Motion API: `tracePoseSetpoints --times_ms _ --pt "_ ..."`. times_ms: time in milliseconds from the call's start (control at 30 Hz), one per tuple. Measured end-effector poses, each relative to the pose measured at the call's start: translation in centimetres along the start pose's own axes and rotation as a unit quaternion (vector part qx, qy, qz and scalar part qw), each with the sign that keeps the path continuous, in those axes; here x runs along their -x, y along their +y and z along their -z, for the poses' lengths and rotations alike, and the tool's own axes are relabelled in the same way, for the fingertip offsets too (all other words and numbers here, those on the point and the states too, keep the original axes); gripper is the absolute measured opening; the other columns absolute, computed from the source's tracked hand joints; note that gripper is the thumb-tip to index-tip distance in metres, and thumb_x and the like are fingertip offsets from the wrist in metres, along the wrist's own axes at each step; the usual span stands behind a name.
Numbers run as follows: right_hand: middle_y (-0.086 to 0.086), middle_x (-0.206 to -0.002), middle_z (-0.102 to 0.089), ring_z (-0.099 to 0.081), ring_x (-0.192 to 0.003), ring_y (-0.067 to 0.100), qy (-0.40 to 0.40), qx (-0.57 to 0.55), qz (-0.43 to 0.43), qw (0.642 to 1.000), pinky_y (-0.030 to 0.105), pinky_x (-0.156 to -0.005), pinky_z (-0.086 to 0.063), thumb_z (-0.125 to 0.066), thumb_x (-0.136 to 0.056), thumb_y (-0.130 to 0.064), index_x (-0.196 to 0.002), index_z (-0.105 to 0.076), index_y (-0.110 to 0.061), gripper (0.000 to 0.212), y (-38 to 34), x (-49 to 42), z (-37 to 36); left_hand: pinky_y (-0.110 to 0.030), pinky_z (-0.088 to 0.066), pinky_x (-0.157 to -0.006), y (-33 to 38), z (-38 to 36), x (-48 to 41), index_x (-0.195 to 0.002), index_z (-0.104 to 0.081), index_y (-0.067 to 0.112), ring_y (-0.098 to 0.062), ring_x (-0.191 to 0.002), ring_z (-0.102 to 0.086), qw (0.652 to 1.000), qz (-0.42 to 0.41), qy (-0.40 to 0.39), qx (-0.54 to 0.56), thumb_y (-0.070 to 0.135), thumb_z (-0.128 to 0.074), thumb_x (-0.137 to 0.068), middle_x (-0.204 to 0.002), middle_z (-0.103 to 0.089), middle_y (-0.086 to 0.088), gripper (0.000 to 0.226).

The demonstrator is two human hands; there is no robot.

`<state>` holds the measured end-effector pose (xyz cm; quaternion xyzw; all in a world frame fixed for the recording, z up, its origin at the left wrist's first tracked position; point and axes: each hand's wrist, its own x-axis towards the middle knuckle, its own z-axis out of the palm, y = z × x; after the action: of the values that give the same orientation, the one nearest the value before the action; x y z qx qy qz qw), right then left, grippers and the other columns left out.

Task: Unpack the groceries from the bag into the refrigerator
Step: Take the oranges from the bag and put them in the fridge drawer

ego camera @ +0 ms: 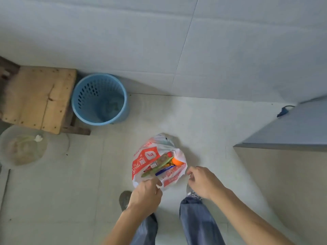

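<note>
Bare forearms, no sleeves visible. Left hand (145,195) and right hand (203,183) bare, no rings. Blue denim jeans (198,221). Grey shoe (124,199) at 7 o'clock.

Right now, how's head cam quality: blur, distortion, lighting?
Head view: soft, even light, no glare; faint shadow beside the bag. Wide-angle bending curves the wall tile seams. Overall softness; the clear tub at the left edge is smeared, bag contents only roughly legible. Left hand and right hand slightly blurred.
</note>
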<state>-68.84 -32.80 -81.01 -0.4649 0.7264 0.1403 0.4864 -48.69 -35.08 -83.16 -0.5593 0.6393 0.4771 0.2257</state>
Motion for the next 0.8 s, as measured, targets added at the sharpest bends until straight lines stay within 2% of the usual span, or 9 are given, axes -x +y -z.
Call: tracePoseSetpoints --times_ms 167,267,333,467,533,600,667,733,800 --pt "-0.004 -0.11 -0.07 -0.066 -0.091 0.016 -0.008 -0.035 -0.004 0.999 0.03 -0.079 -0.057 -0.05 -0.094 -0.027 -0.112 -0.061 -0.024 0.021 2.9 -11.1 -8.8 -0.023 -0.052 -0.088 -4.1 -7.3 -10.5 -0.126 -0.059 0.023 -0.014 -0.106 -0.062 1.0 -0.005 -0.008 0.003 0.021 -0.045 -0.097 -0.126 -0.063 0.004 0.032" --pt "0.001 -0.118 -0.067 -0.064 -0.098 0.018 -0.02 -0.061 -0.02 0.998 0.026 -0.081 -0.053 -0.051 -0.099 -0.023 -0.123 -0.057 -0.02 0.025 4.4 -18.0 -13.0 -0.024 -0.054 -0.089 -6.4 -10.7 -17.2 -0.127 -0.057 0.029 -0.012 -0.099 -0.065 0.999 -0.011 0.024 -0.02 0.023 -0.044 -0.098 -0.122 -0.066 0.009 0.032" --pt "0.004 -0.114 -0.067 -0.065 -0.098 0.02 -0.025 -0.056 -0.018 0.998 0.029 -0.084 -0.054 -0.052 -0.098 -0.021 -0.121 -0.056 -0.019 0.023 5.0 -21.3 -14.5 -0.026 -0.053 -0.093 -7.0 -11.5 -20.2 -0.134 -0.05 0.034 -0.014 -0.105 -0.065 0.998 -0.03 0.042 -0.027 0.026 -0.043 -0.1 -0.129 -0.062 0.009 0.036" --pt "0.006 -0.119 -0.055 -0.054 -0.11 0.024 0.042 0.022 -0.005 0.999 0.036 -0.092 -0.053 -0.058 -0.092 -0.013 -0.126 -0.054 -0.015 0.034 6.5 -26.3 -16.6 -0.036 -0.045 -0.102 -7.9 -12.8 -25.8 -0.139 -0.047 0.029 -0.023 -0.125 -0.052 0.993 -0.048 0.098 -0.035 0.026 -0.045 -0.1 -0.145 -0.046 0.002 0.039" --pt "0.01 -0.124 -0.049 -0.046 -0.118 0.028 0.083 0.095 0.005 0.992 0.036 -0.098 -0.048 -0.064 -0.087 -0.009 -0.131 -0.051 -0.013 0.046 6.8 -27.4 -16.9 -0.039 -0.048 -0.099 -8.0 -12.9 -27.4 -0.131 -0.055 0.023 -0.025 -0.12 -0.052 0.987 -0.078 0.134 -0.036 0.029 -0.044 -0.096 -0.134 -0.052 -0.004 0.037" --pt "0.015 -0.119 -0.052 -0.048 -0.114 0.033 0.139 0.139 0.012 0.98 0.039 -0.096 -0.049 -0.077 -0.074 -0.007 -0.127 -0.056 -0.01 0.057 7.2 -28.3 -17.1 -0.041 -0.05 -0.094 -7.9 -12.3 -28.7 -0.125 -0.059 0.017 -0.027 -0.113 -0.055 0.983 -0.105 0.153 -0.006 0.038 -0.037 -0.088 -0.125 -0.057 -0.008 0.048" --pt "0.018 -0.117 -0.053 -0.051 -0.112 0.035 0.178 0.13 0.005 0.975 0.04 -0.09 -0.053 -0.085 -0.063 -0.008 -0.121 -0.06 -0.009 0.063 7.7 -29.1 -16.8 -0.041 -0.049 -0.095 -7.6 -11.0 -30.4 -0.126 -0.06 0.012 -0.03 -0.113 -0.056 0.973 -0.13 0.189 -0.011 0.025 -0.044 -0.089 -0.124 -0.06 -0.011 0.042" --pt "0.016 -0.135 -0.042 -0.039 -0.129 0.034 0.145 0.117 0.016 0.982 0.037 -0.1 -0.047 -0.081 -0.073 -0.014 -0.136 -0.046 -0.014 0.071 8.1 -30.0 -16.3 -0.042 -0.047 -0.1 -7.6 -9.3 -32.5 -0.128 -0.06 0.009 -0.034 -0.118 -0.054 0.956 -0.154 0.243 -0.055 0.005 -0.052 -0.088 -0.128 -0.06 -0.012 0.041" --pt "0.012 -0.143 -0.034 -0.033 -0.135 0.031 0.114 0.108 0.009 0.987 0.035 -0.102 -0.045 -0.076 -0.081 -0.019 -0.142 -0.037 -0.017 0.072 8.4 -30.9 -15.5 -0.041 -0.042 -0.105 -7.6 -7.6 -33.9 -0.133 -0.056 0.01 -0.034 -0.123 -0.05 0.956 -0.15 0.236 -0.087 0.006 -0.056 -0.084 -0.136 -0.055 -0.01 0.049"
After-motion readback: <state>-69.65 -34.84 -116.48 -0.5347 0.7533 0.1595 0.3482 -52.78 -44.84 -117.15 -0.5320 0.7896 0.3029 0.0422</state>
